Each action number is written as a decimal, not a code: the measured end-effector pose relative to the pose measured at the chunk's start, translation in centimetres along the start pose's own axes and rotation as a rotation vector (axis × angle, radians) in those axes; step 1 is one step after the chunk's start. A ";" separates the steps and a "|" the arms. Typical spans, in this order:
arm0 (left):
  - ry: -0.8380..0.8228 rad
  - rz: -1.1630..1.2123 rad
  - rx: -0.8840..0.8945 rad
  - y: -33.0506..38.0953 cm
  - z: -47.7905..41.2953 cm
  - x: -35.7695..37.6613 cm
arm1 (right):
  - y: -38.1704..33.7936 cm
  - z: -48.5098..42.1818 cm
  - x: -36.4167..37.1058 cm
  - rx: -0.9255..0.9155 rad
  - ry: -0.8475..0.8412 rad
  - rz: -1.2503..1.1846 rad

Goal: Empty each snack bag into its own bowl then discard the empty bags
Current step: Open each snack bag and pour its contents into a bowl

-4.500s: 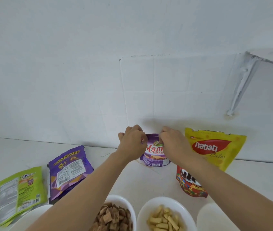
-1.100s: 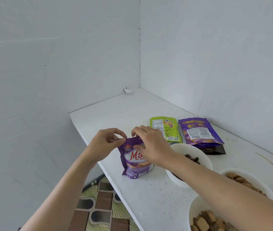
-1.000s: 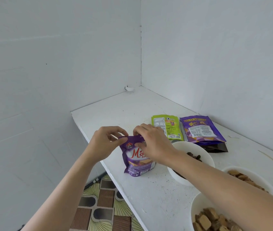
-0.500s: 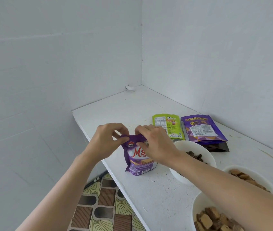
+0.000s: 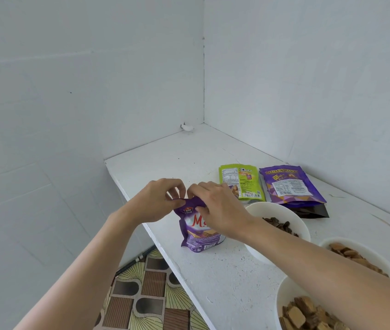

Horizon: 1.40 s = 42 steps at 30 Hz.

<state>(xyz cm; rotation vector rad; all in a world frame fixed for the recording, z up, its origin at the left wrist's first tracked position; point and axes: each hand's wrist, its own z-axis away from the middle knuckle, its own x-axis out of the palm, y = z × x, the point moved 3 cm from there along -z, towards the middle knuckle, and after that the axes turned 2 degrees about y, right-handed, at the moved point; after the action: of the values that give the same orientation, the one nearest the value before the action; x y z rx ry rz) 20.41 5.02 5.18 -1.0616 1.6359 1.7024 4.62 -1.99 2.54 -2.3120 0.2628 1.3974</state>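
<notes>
While the small purple bag [image 5: 198, 234] stands upright near the edge of the worktop [image 5: 225, 277], I see the left grip [image 5: 158, 198] and right grip [image 5: 218, 208] both pinching its top seal. Beside it, the first bowl [image 5: 256, 248] holds dark pieces [image 5: 282, 226], the second bowl [image 5: 323, 244] tan snacks [image 5: 351, 253], the third bowl [image 5: 282, 292] wafer cubes [image 5: 303, 313]. A green bag [image 5: 241, 182] and a flat purple bag [image 5: 289, 184] lie behind.

Purple bag [image 5: 198, 236], white bowls [image 5: 256, 210]

One head-worn wide-angle view looks forward and down, close over the white counter [image 5: 225, 270], centred on the purple snack bag [image 5: 197, 236]. It faces the far wall corner [image 5: 203, 91].
</notes>
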 end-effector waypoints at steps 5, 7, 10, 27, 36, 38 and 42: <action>-0.084 0.017 -0.011 -0.2 0.3 0.0 | 0.1 0.0 -0.4 0.008 -0.023 0.004; -0.013 0.114 0.007 -0.2 0.5 -0.1 | 0.2 -0.1 -0.7 0.014 -0.025 0.006; 0.073 0.155 0.040 0.2 0.8 -0.1 | 0.2 -0.2 -0.7 0.028 -0.039 0.003; 0.229 0.118 0.053 0.2 0.6 0.1 | 0.7 -0.1 -0.9 0.022 0.043 0.008; 0.208 0.057 0.102 -0.2 0.1 -0.1 | 0.8 0.0 -1.0 0.072 0.086 -0.013; 0.210 0.047 0.111 -0.3 -0.1 -0.1 | 0.9 -0.1 -1.3 0.085 0.103 -0.007; 0.210 0.041 0.111 -0.3 -0.2 0.0 | 1.4 0.2 -1.5 0.106 0.130 0.015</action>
<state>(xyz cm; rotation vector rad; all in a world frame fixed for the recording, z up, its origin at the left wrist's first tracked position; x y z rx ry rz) 20.67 4.87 5.06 -1.1932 1.8711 1.5484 3.25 -3.22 3.42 -2.3206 0.3846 1.2111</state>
